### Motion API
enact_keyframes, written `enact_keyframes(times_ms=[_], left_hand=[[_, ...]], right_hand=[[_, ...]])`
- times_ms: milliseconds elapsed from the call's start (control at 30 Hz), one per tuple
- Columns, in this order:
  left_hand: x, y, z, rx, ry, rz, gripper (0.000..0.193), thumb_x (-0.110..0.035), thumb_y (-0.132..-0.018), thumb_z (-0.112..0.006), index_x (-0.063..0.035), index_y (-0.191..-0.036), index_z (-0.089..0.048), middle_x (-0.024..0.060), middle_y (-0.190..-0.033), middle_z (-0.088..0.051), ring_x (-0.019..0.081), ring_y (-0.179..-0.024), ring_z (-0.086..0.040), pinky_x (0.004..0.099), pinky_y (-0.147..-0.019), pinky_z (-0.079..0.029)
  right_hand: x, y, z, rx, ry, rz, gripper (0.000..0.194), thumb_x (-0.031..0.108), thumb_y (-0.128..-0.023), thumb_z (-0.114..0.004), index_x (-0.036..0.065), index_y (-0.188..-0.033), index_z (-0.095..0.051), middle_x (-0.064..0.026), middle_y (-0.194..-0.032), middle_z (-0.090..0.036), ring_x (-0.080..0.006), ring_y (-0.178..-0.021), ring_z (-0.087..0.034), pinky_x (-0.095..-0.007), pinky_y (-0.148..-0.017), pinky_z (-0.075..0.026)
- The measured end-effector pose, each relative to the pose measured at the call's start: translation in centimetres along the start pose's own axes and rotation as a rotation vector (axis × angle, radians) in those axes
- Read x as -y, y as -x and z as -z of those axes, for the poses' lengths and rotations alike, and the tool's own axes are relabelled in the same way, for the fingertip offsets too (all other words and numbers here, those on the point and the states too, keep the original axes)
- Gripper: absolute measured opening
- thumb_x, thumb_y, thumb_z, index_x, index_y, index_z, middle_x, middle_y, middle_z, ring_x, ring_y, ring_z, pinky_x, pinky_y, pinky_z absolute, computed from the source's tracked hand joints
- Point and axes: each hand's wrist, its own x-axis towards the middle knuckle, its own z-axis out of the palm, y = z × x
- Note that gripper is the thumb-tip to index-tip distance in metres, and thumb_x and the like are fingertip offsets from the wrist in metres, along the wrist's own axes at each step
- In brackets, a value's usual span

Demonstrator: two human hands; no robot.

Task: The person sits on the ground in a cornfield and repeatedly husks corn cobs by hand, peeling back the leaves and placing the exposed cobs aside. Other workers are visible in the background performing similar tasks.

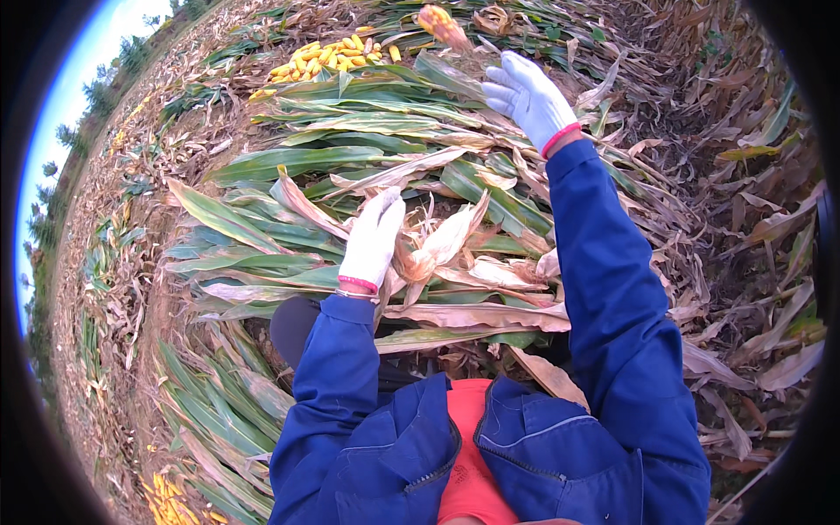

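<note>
My right hand (528,98), in a white knitted glove with a pink cuff, reaches forward with its fingers extended and nothing in it. Just beyond its fingertips is a blurred ear of corn (444,26), apart from the glove and seemingly in the air. My left hand (375,236), gloved the same way, is low over the cut corn stalks. Beside it on the right lies a pale, peeled-back corn husk (438,252); whether the fingers grip any of it is hidden. Long green and dry corn leaves (341,161) spread under both hands.
A heap of husked yellow corn ears (325,58) lies ahead on the ground. Another corn pile (167,502) is at lower left, by more cut stalks (223,400). Dry standing corn (781,216) borders the right side. Leaf litter (131,262) covers the ground at left.
</note>
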Motion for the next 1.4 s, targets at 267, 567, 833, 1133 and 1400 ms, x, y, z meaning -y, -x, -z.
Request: enact_keyframes(times_ms=[267,567,833,1133,1400], left_hand=[[-6.8,3.0,0.9,-0.017,0.906,0.223,0.069,-0.054,-0.111,-0.032,0.0018,-0.146,-0.053,0.0209,-0.143,-0.060,0.0333,-0.129,-0.060,0.0455,-0.109,-0.049],[-6.0,3.6,-1.7,0.133,1.065,0.260,0.072,-0.056,-0.110,-0.034,0.0033,-0.147,-0.051,0.0231,-0.143,-0.059,0.0365,-0.130,-0.060,0.0491,-0.110,-0.049],[-7.0,5.5,-8.3,0.283,1.369,0.394,0.064,-0.049,-0.108,-0.044,0.0012,-0.147,-0.051,0.0168,-0.148,-0.057,0.0271,-0.139,-0.051,0.0406,-0.118,-0.041],[-5.6,7.2,-10.4,0.195,1.102,0.557,0.054,-0.040,-0.109,-0.049,-0.0050,-0.150,-0.050,0.0092,-0.151,-0.054,0.0253,-0.138,-0.050,0.0446,-0.118,-0.041],[-5.8,8.3,-9.1,0.162,1.178,0.609,0.052,-0.043,-0.109,-0.048,-0.0061,-0.146,-0.055,0.0124,-0.149,-0.056,0.0301,-0.136,-0.054,0.0478,-0.115,-0.044]], right_hand=[[-8.6,7.4,-5.8,0.089,0.565,-0.100,0.034,0.027,-0.099,-0.067,0.007,-0.127,-0.071,-0.0038,-0.115,-0.075,-0.0134,-0.101,-0.070,-0.0279,-0.085,-0.053],[-10.7,15.9,-1.0,-0.015,0.382,-0.404,0.036,0.035,-0.105,-0.059,0.008,-0.128,-0.069,-0.0032,-0.113,-0.074,-0.0127,-0.097,-0.070,-0.0273,-0.079,-0.054],[-12.9,17.4,-4.5,-0.181,0.378,-0.050,0.028,0.030,-0.103,-0.062,0.006,-0.117,-0.066,-0.0058,-0.108,-0.070,-0.0131,-0.090,-0.066,-0.0309,-0.080,-0.053],[-16.5,17.4,1.6,-0.247,1.626,0.343,0.025,0.015,-0.097,-0.055,0.014,-0.118,-0.068,-0.0090,-0.103,-0.067,-0.0297,-0.091,-0.069,-0.0412,-0.075,-0.055],[-10.9,20.1,-0.3,-0.191,0.436,-0.180,0.026,0.028,-0.102,-0.064,0.005,-0.114,-0.067,-0.0020,-0.095,-0.068,-0.0136,-0.085,-0.064,-0.0321,-0.078,-0.053]])
